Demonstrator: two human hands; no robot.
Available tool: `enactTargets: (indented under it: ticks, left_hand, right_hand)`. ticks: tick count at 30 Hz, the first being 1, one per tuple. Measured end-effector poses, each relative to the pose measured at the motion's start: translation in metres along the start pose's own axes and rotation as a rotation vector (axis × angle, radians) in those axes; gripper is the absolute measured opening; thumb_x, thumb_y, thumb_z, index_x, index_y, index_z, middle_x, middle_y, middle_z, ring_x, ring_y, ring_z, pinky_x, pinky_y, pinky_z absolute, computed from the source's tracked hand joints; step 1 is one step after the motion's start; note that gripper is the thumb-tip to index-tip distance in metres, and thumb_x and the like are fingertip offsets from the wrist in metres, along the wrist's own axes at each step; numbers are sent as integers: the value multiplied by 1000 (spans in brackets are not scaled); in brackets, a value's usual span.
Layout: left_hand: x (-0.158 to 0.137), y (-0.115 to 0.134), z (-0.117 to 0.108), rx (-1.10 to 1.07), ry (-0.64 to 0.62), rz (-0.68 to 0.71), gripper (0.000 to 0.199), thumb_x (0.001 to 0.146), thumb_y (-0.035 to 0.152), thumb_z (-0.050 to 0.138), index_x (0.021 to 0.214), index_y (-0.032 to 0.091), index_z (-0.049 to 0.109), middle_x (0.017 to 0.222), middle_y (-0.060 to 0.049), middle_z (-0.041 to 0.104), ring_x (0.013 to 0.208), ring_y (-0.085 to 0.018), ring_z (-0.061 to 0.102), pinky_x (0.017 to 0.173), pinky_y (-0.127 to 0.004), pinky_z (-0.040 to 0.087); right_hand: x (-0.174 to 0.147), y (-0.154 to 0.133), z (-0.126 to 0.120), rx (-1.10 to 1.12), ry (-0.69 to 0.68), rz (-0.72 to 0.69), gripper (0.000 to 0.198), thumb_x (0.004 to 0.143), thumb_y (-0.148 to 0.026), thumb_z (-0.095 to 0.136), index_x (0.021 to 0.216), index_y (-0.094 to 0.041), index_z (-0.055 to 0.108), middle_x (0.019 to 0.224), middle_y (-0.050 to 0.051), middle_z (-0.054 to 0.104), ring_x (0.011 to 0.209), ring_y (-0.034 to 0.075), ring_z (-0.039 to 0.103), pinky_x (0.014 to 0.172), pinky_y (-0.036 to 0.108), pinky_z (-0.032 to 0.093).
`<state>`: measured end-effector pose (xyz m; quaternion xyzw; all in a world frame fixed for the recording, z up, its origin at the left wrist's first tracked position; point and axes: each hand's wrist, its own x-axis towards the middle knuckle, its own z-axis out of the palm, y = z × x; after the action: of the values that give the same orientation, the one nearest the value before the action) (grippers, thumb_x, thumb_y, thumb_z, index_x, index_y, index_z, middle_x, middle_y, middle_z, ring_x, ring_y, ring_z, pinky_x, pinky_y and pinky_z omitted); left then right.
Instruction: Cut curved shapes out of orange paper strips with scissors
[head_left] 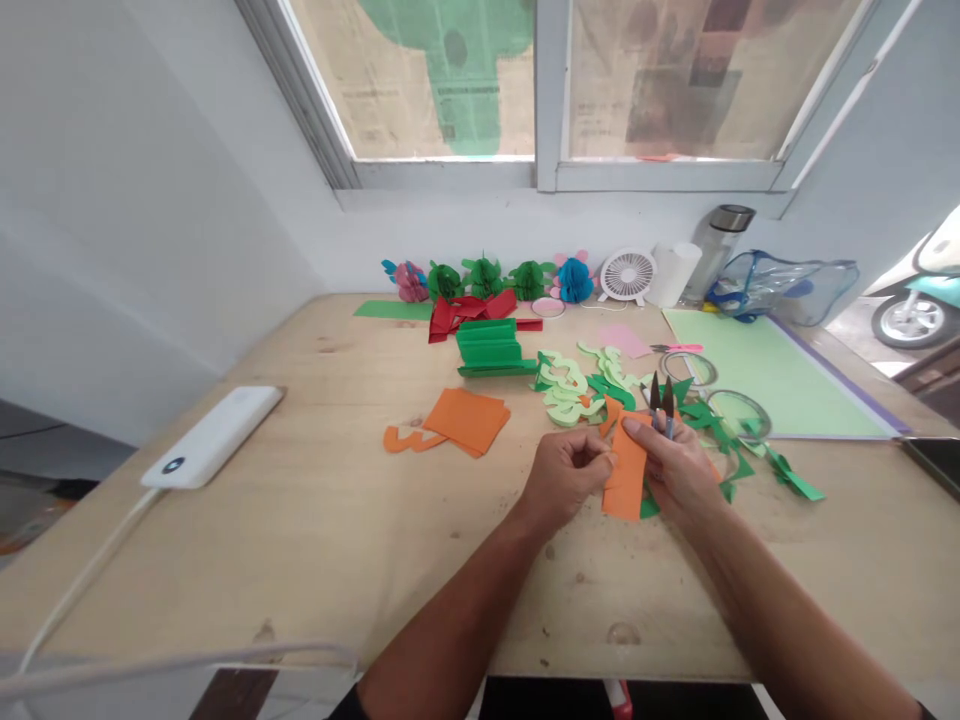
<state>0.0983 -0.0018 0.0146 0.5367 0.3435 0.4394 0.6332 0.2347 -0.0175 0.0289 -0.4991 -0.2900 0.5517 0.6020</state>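
Head view: orange paper [624, 485] sits between the fingers [598, 468].

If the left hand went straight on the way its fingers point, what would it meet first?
The orange rectangular paper strip in the grip of the right hand. The left hand is right at its edge; whether they touch is unclear.

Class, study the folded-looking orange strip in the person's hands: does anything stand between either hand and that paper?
Nothing visible does. The right hand grips the orange paper near its upper right, and the left hand pinches at its left edge. The scissors jut up beside the paper, not between.
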Motion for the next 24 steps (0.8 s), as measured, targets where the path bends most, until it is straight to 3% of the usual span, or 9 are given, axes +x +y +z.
enactTargets:
  ticks: [10, 15, 24]
  left_hand:
    - [1, -1, 0, -10, -13, 8, 16, 68, 23, 64, 57, 15, 57, 49, 4, 46, 47, -6, 39, 48, -21, 31]
    - [0, -1, 0, -9, -23, 2, 15, 68, 24, 64, 57, 15, 58, 50, 4, 47, 48, -7, 40, 48, -21, 31]
    - [-1, 1, 0, 4, -26, -44, 17, 67, 26, 63, 56, 16, 56, 49, 4, 46, 47, -7, 39, 46, -21, 30]
  right_hand:
    - [0, 0, 1, 14, 73, 37, 39, 52, -34, 86, 59, -18, 50, 44, -11, 31, 38, 2, 21, 35, 17, 18]
    - [-1, -3, 3, 23, 62, 33, 35, 51, -35, 86, 62, -16, 59, 44, -9, 37, 38, 3, 24, 35, 18, 17]
    - [-2, -3, 3, 7, 68, 33, 33, 52, -35, 86, 62, -17, 60, 45, -7, 43, 38, 4, 29, 35, 20, 20]
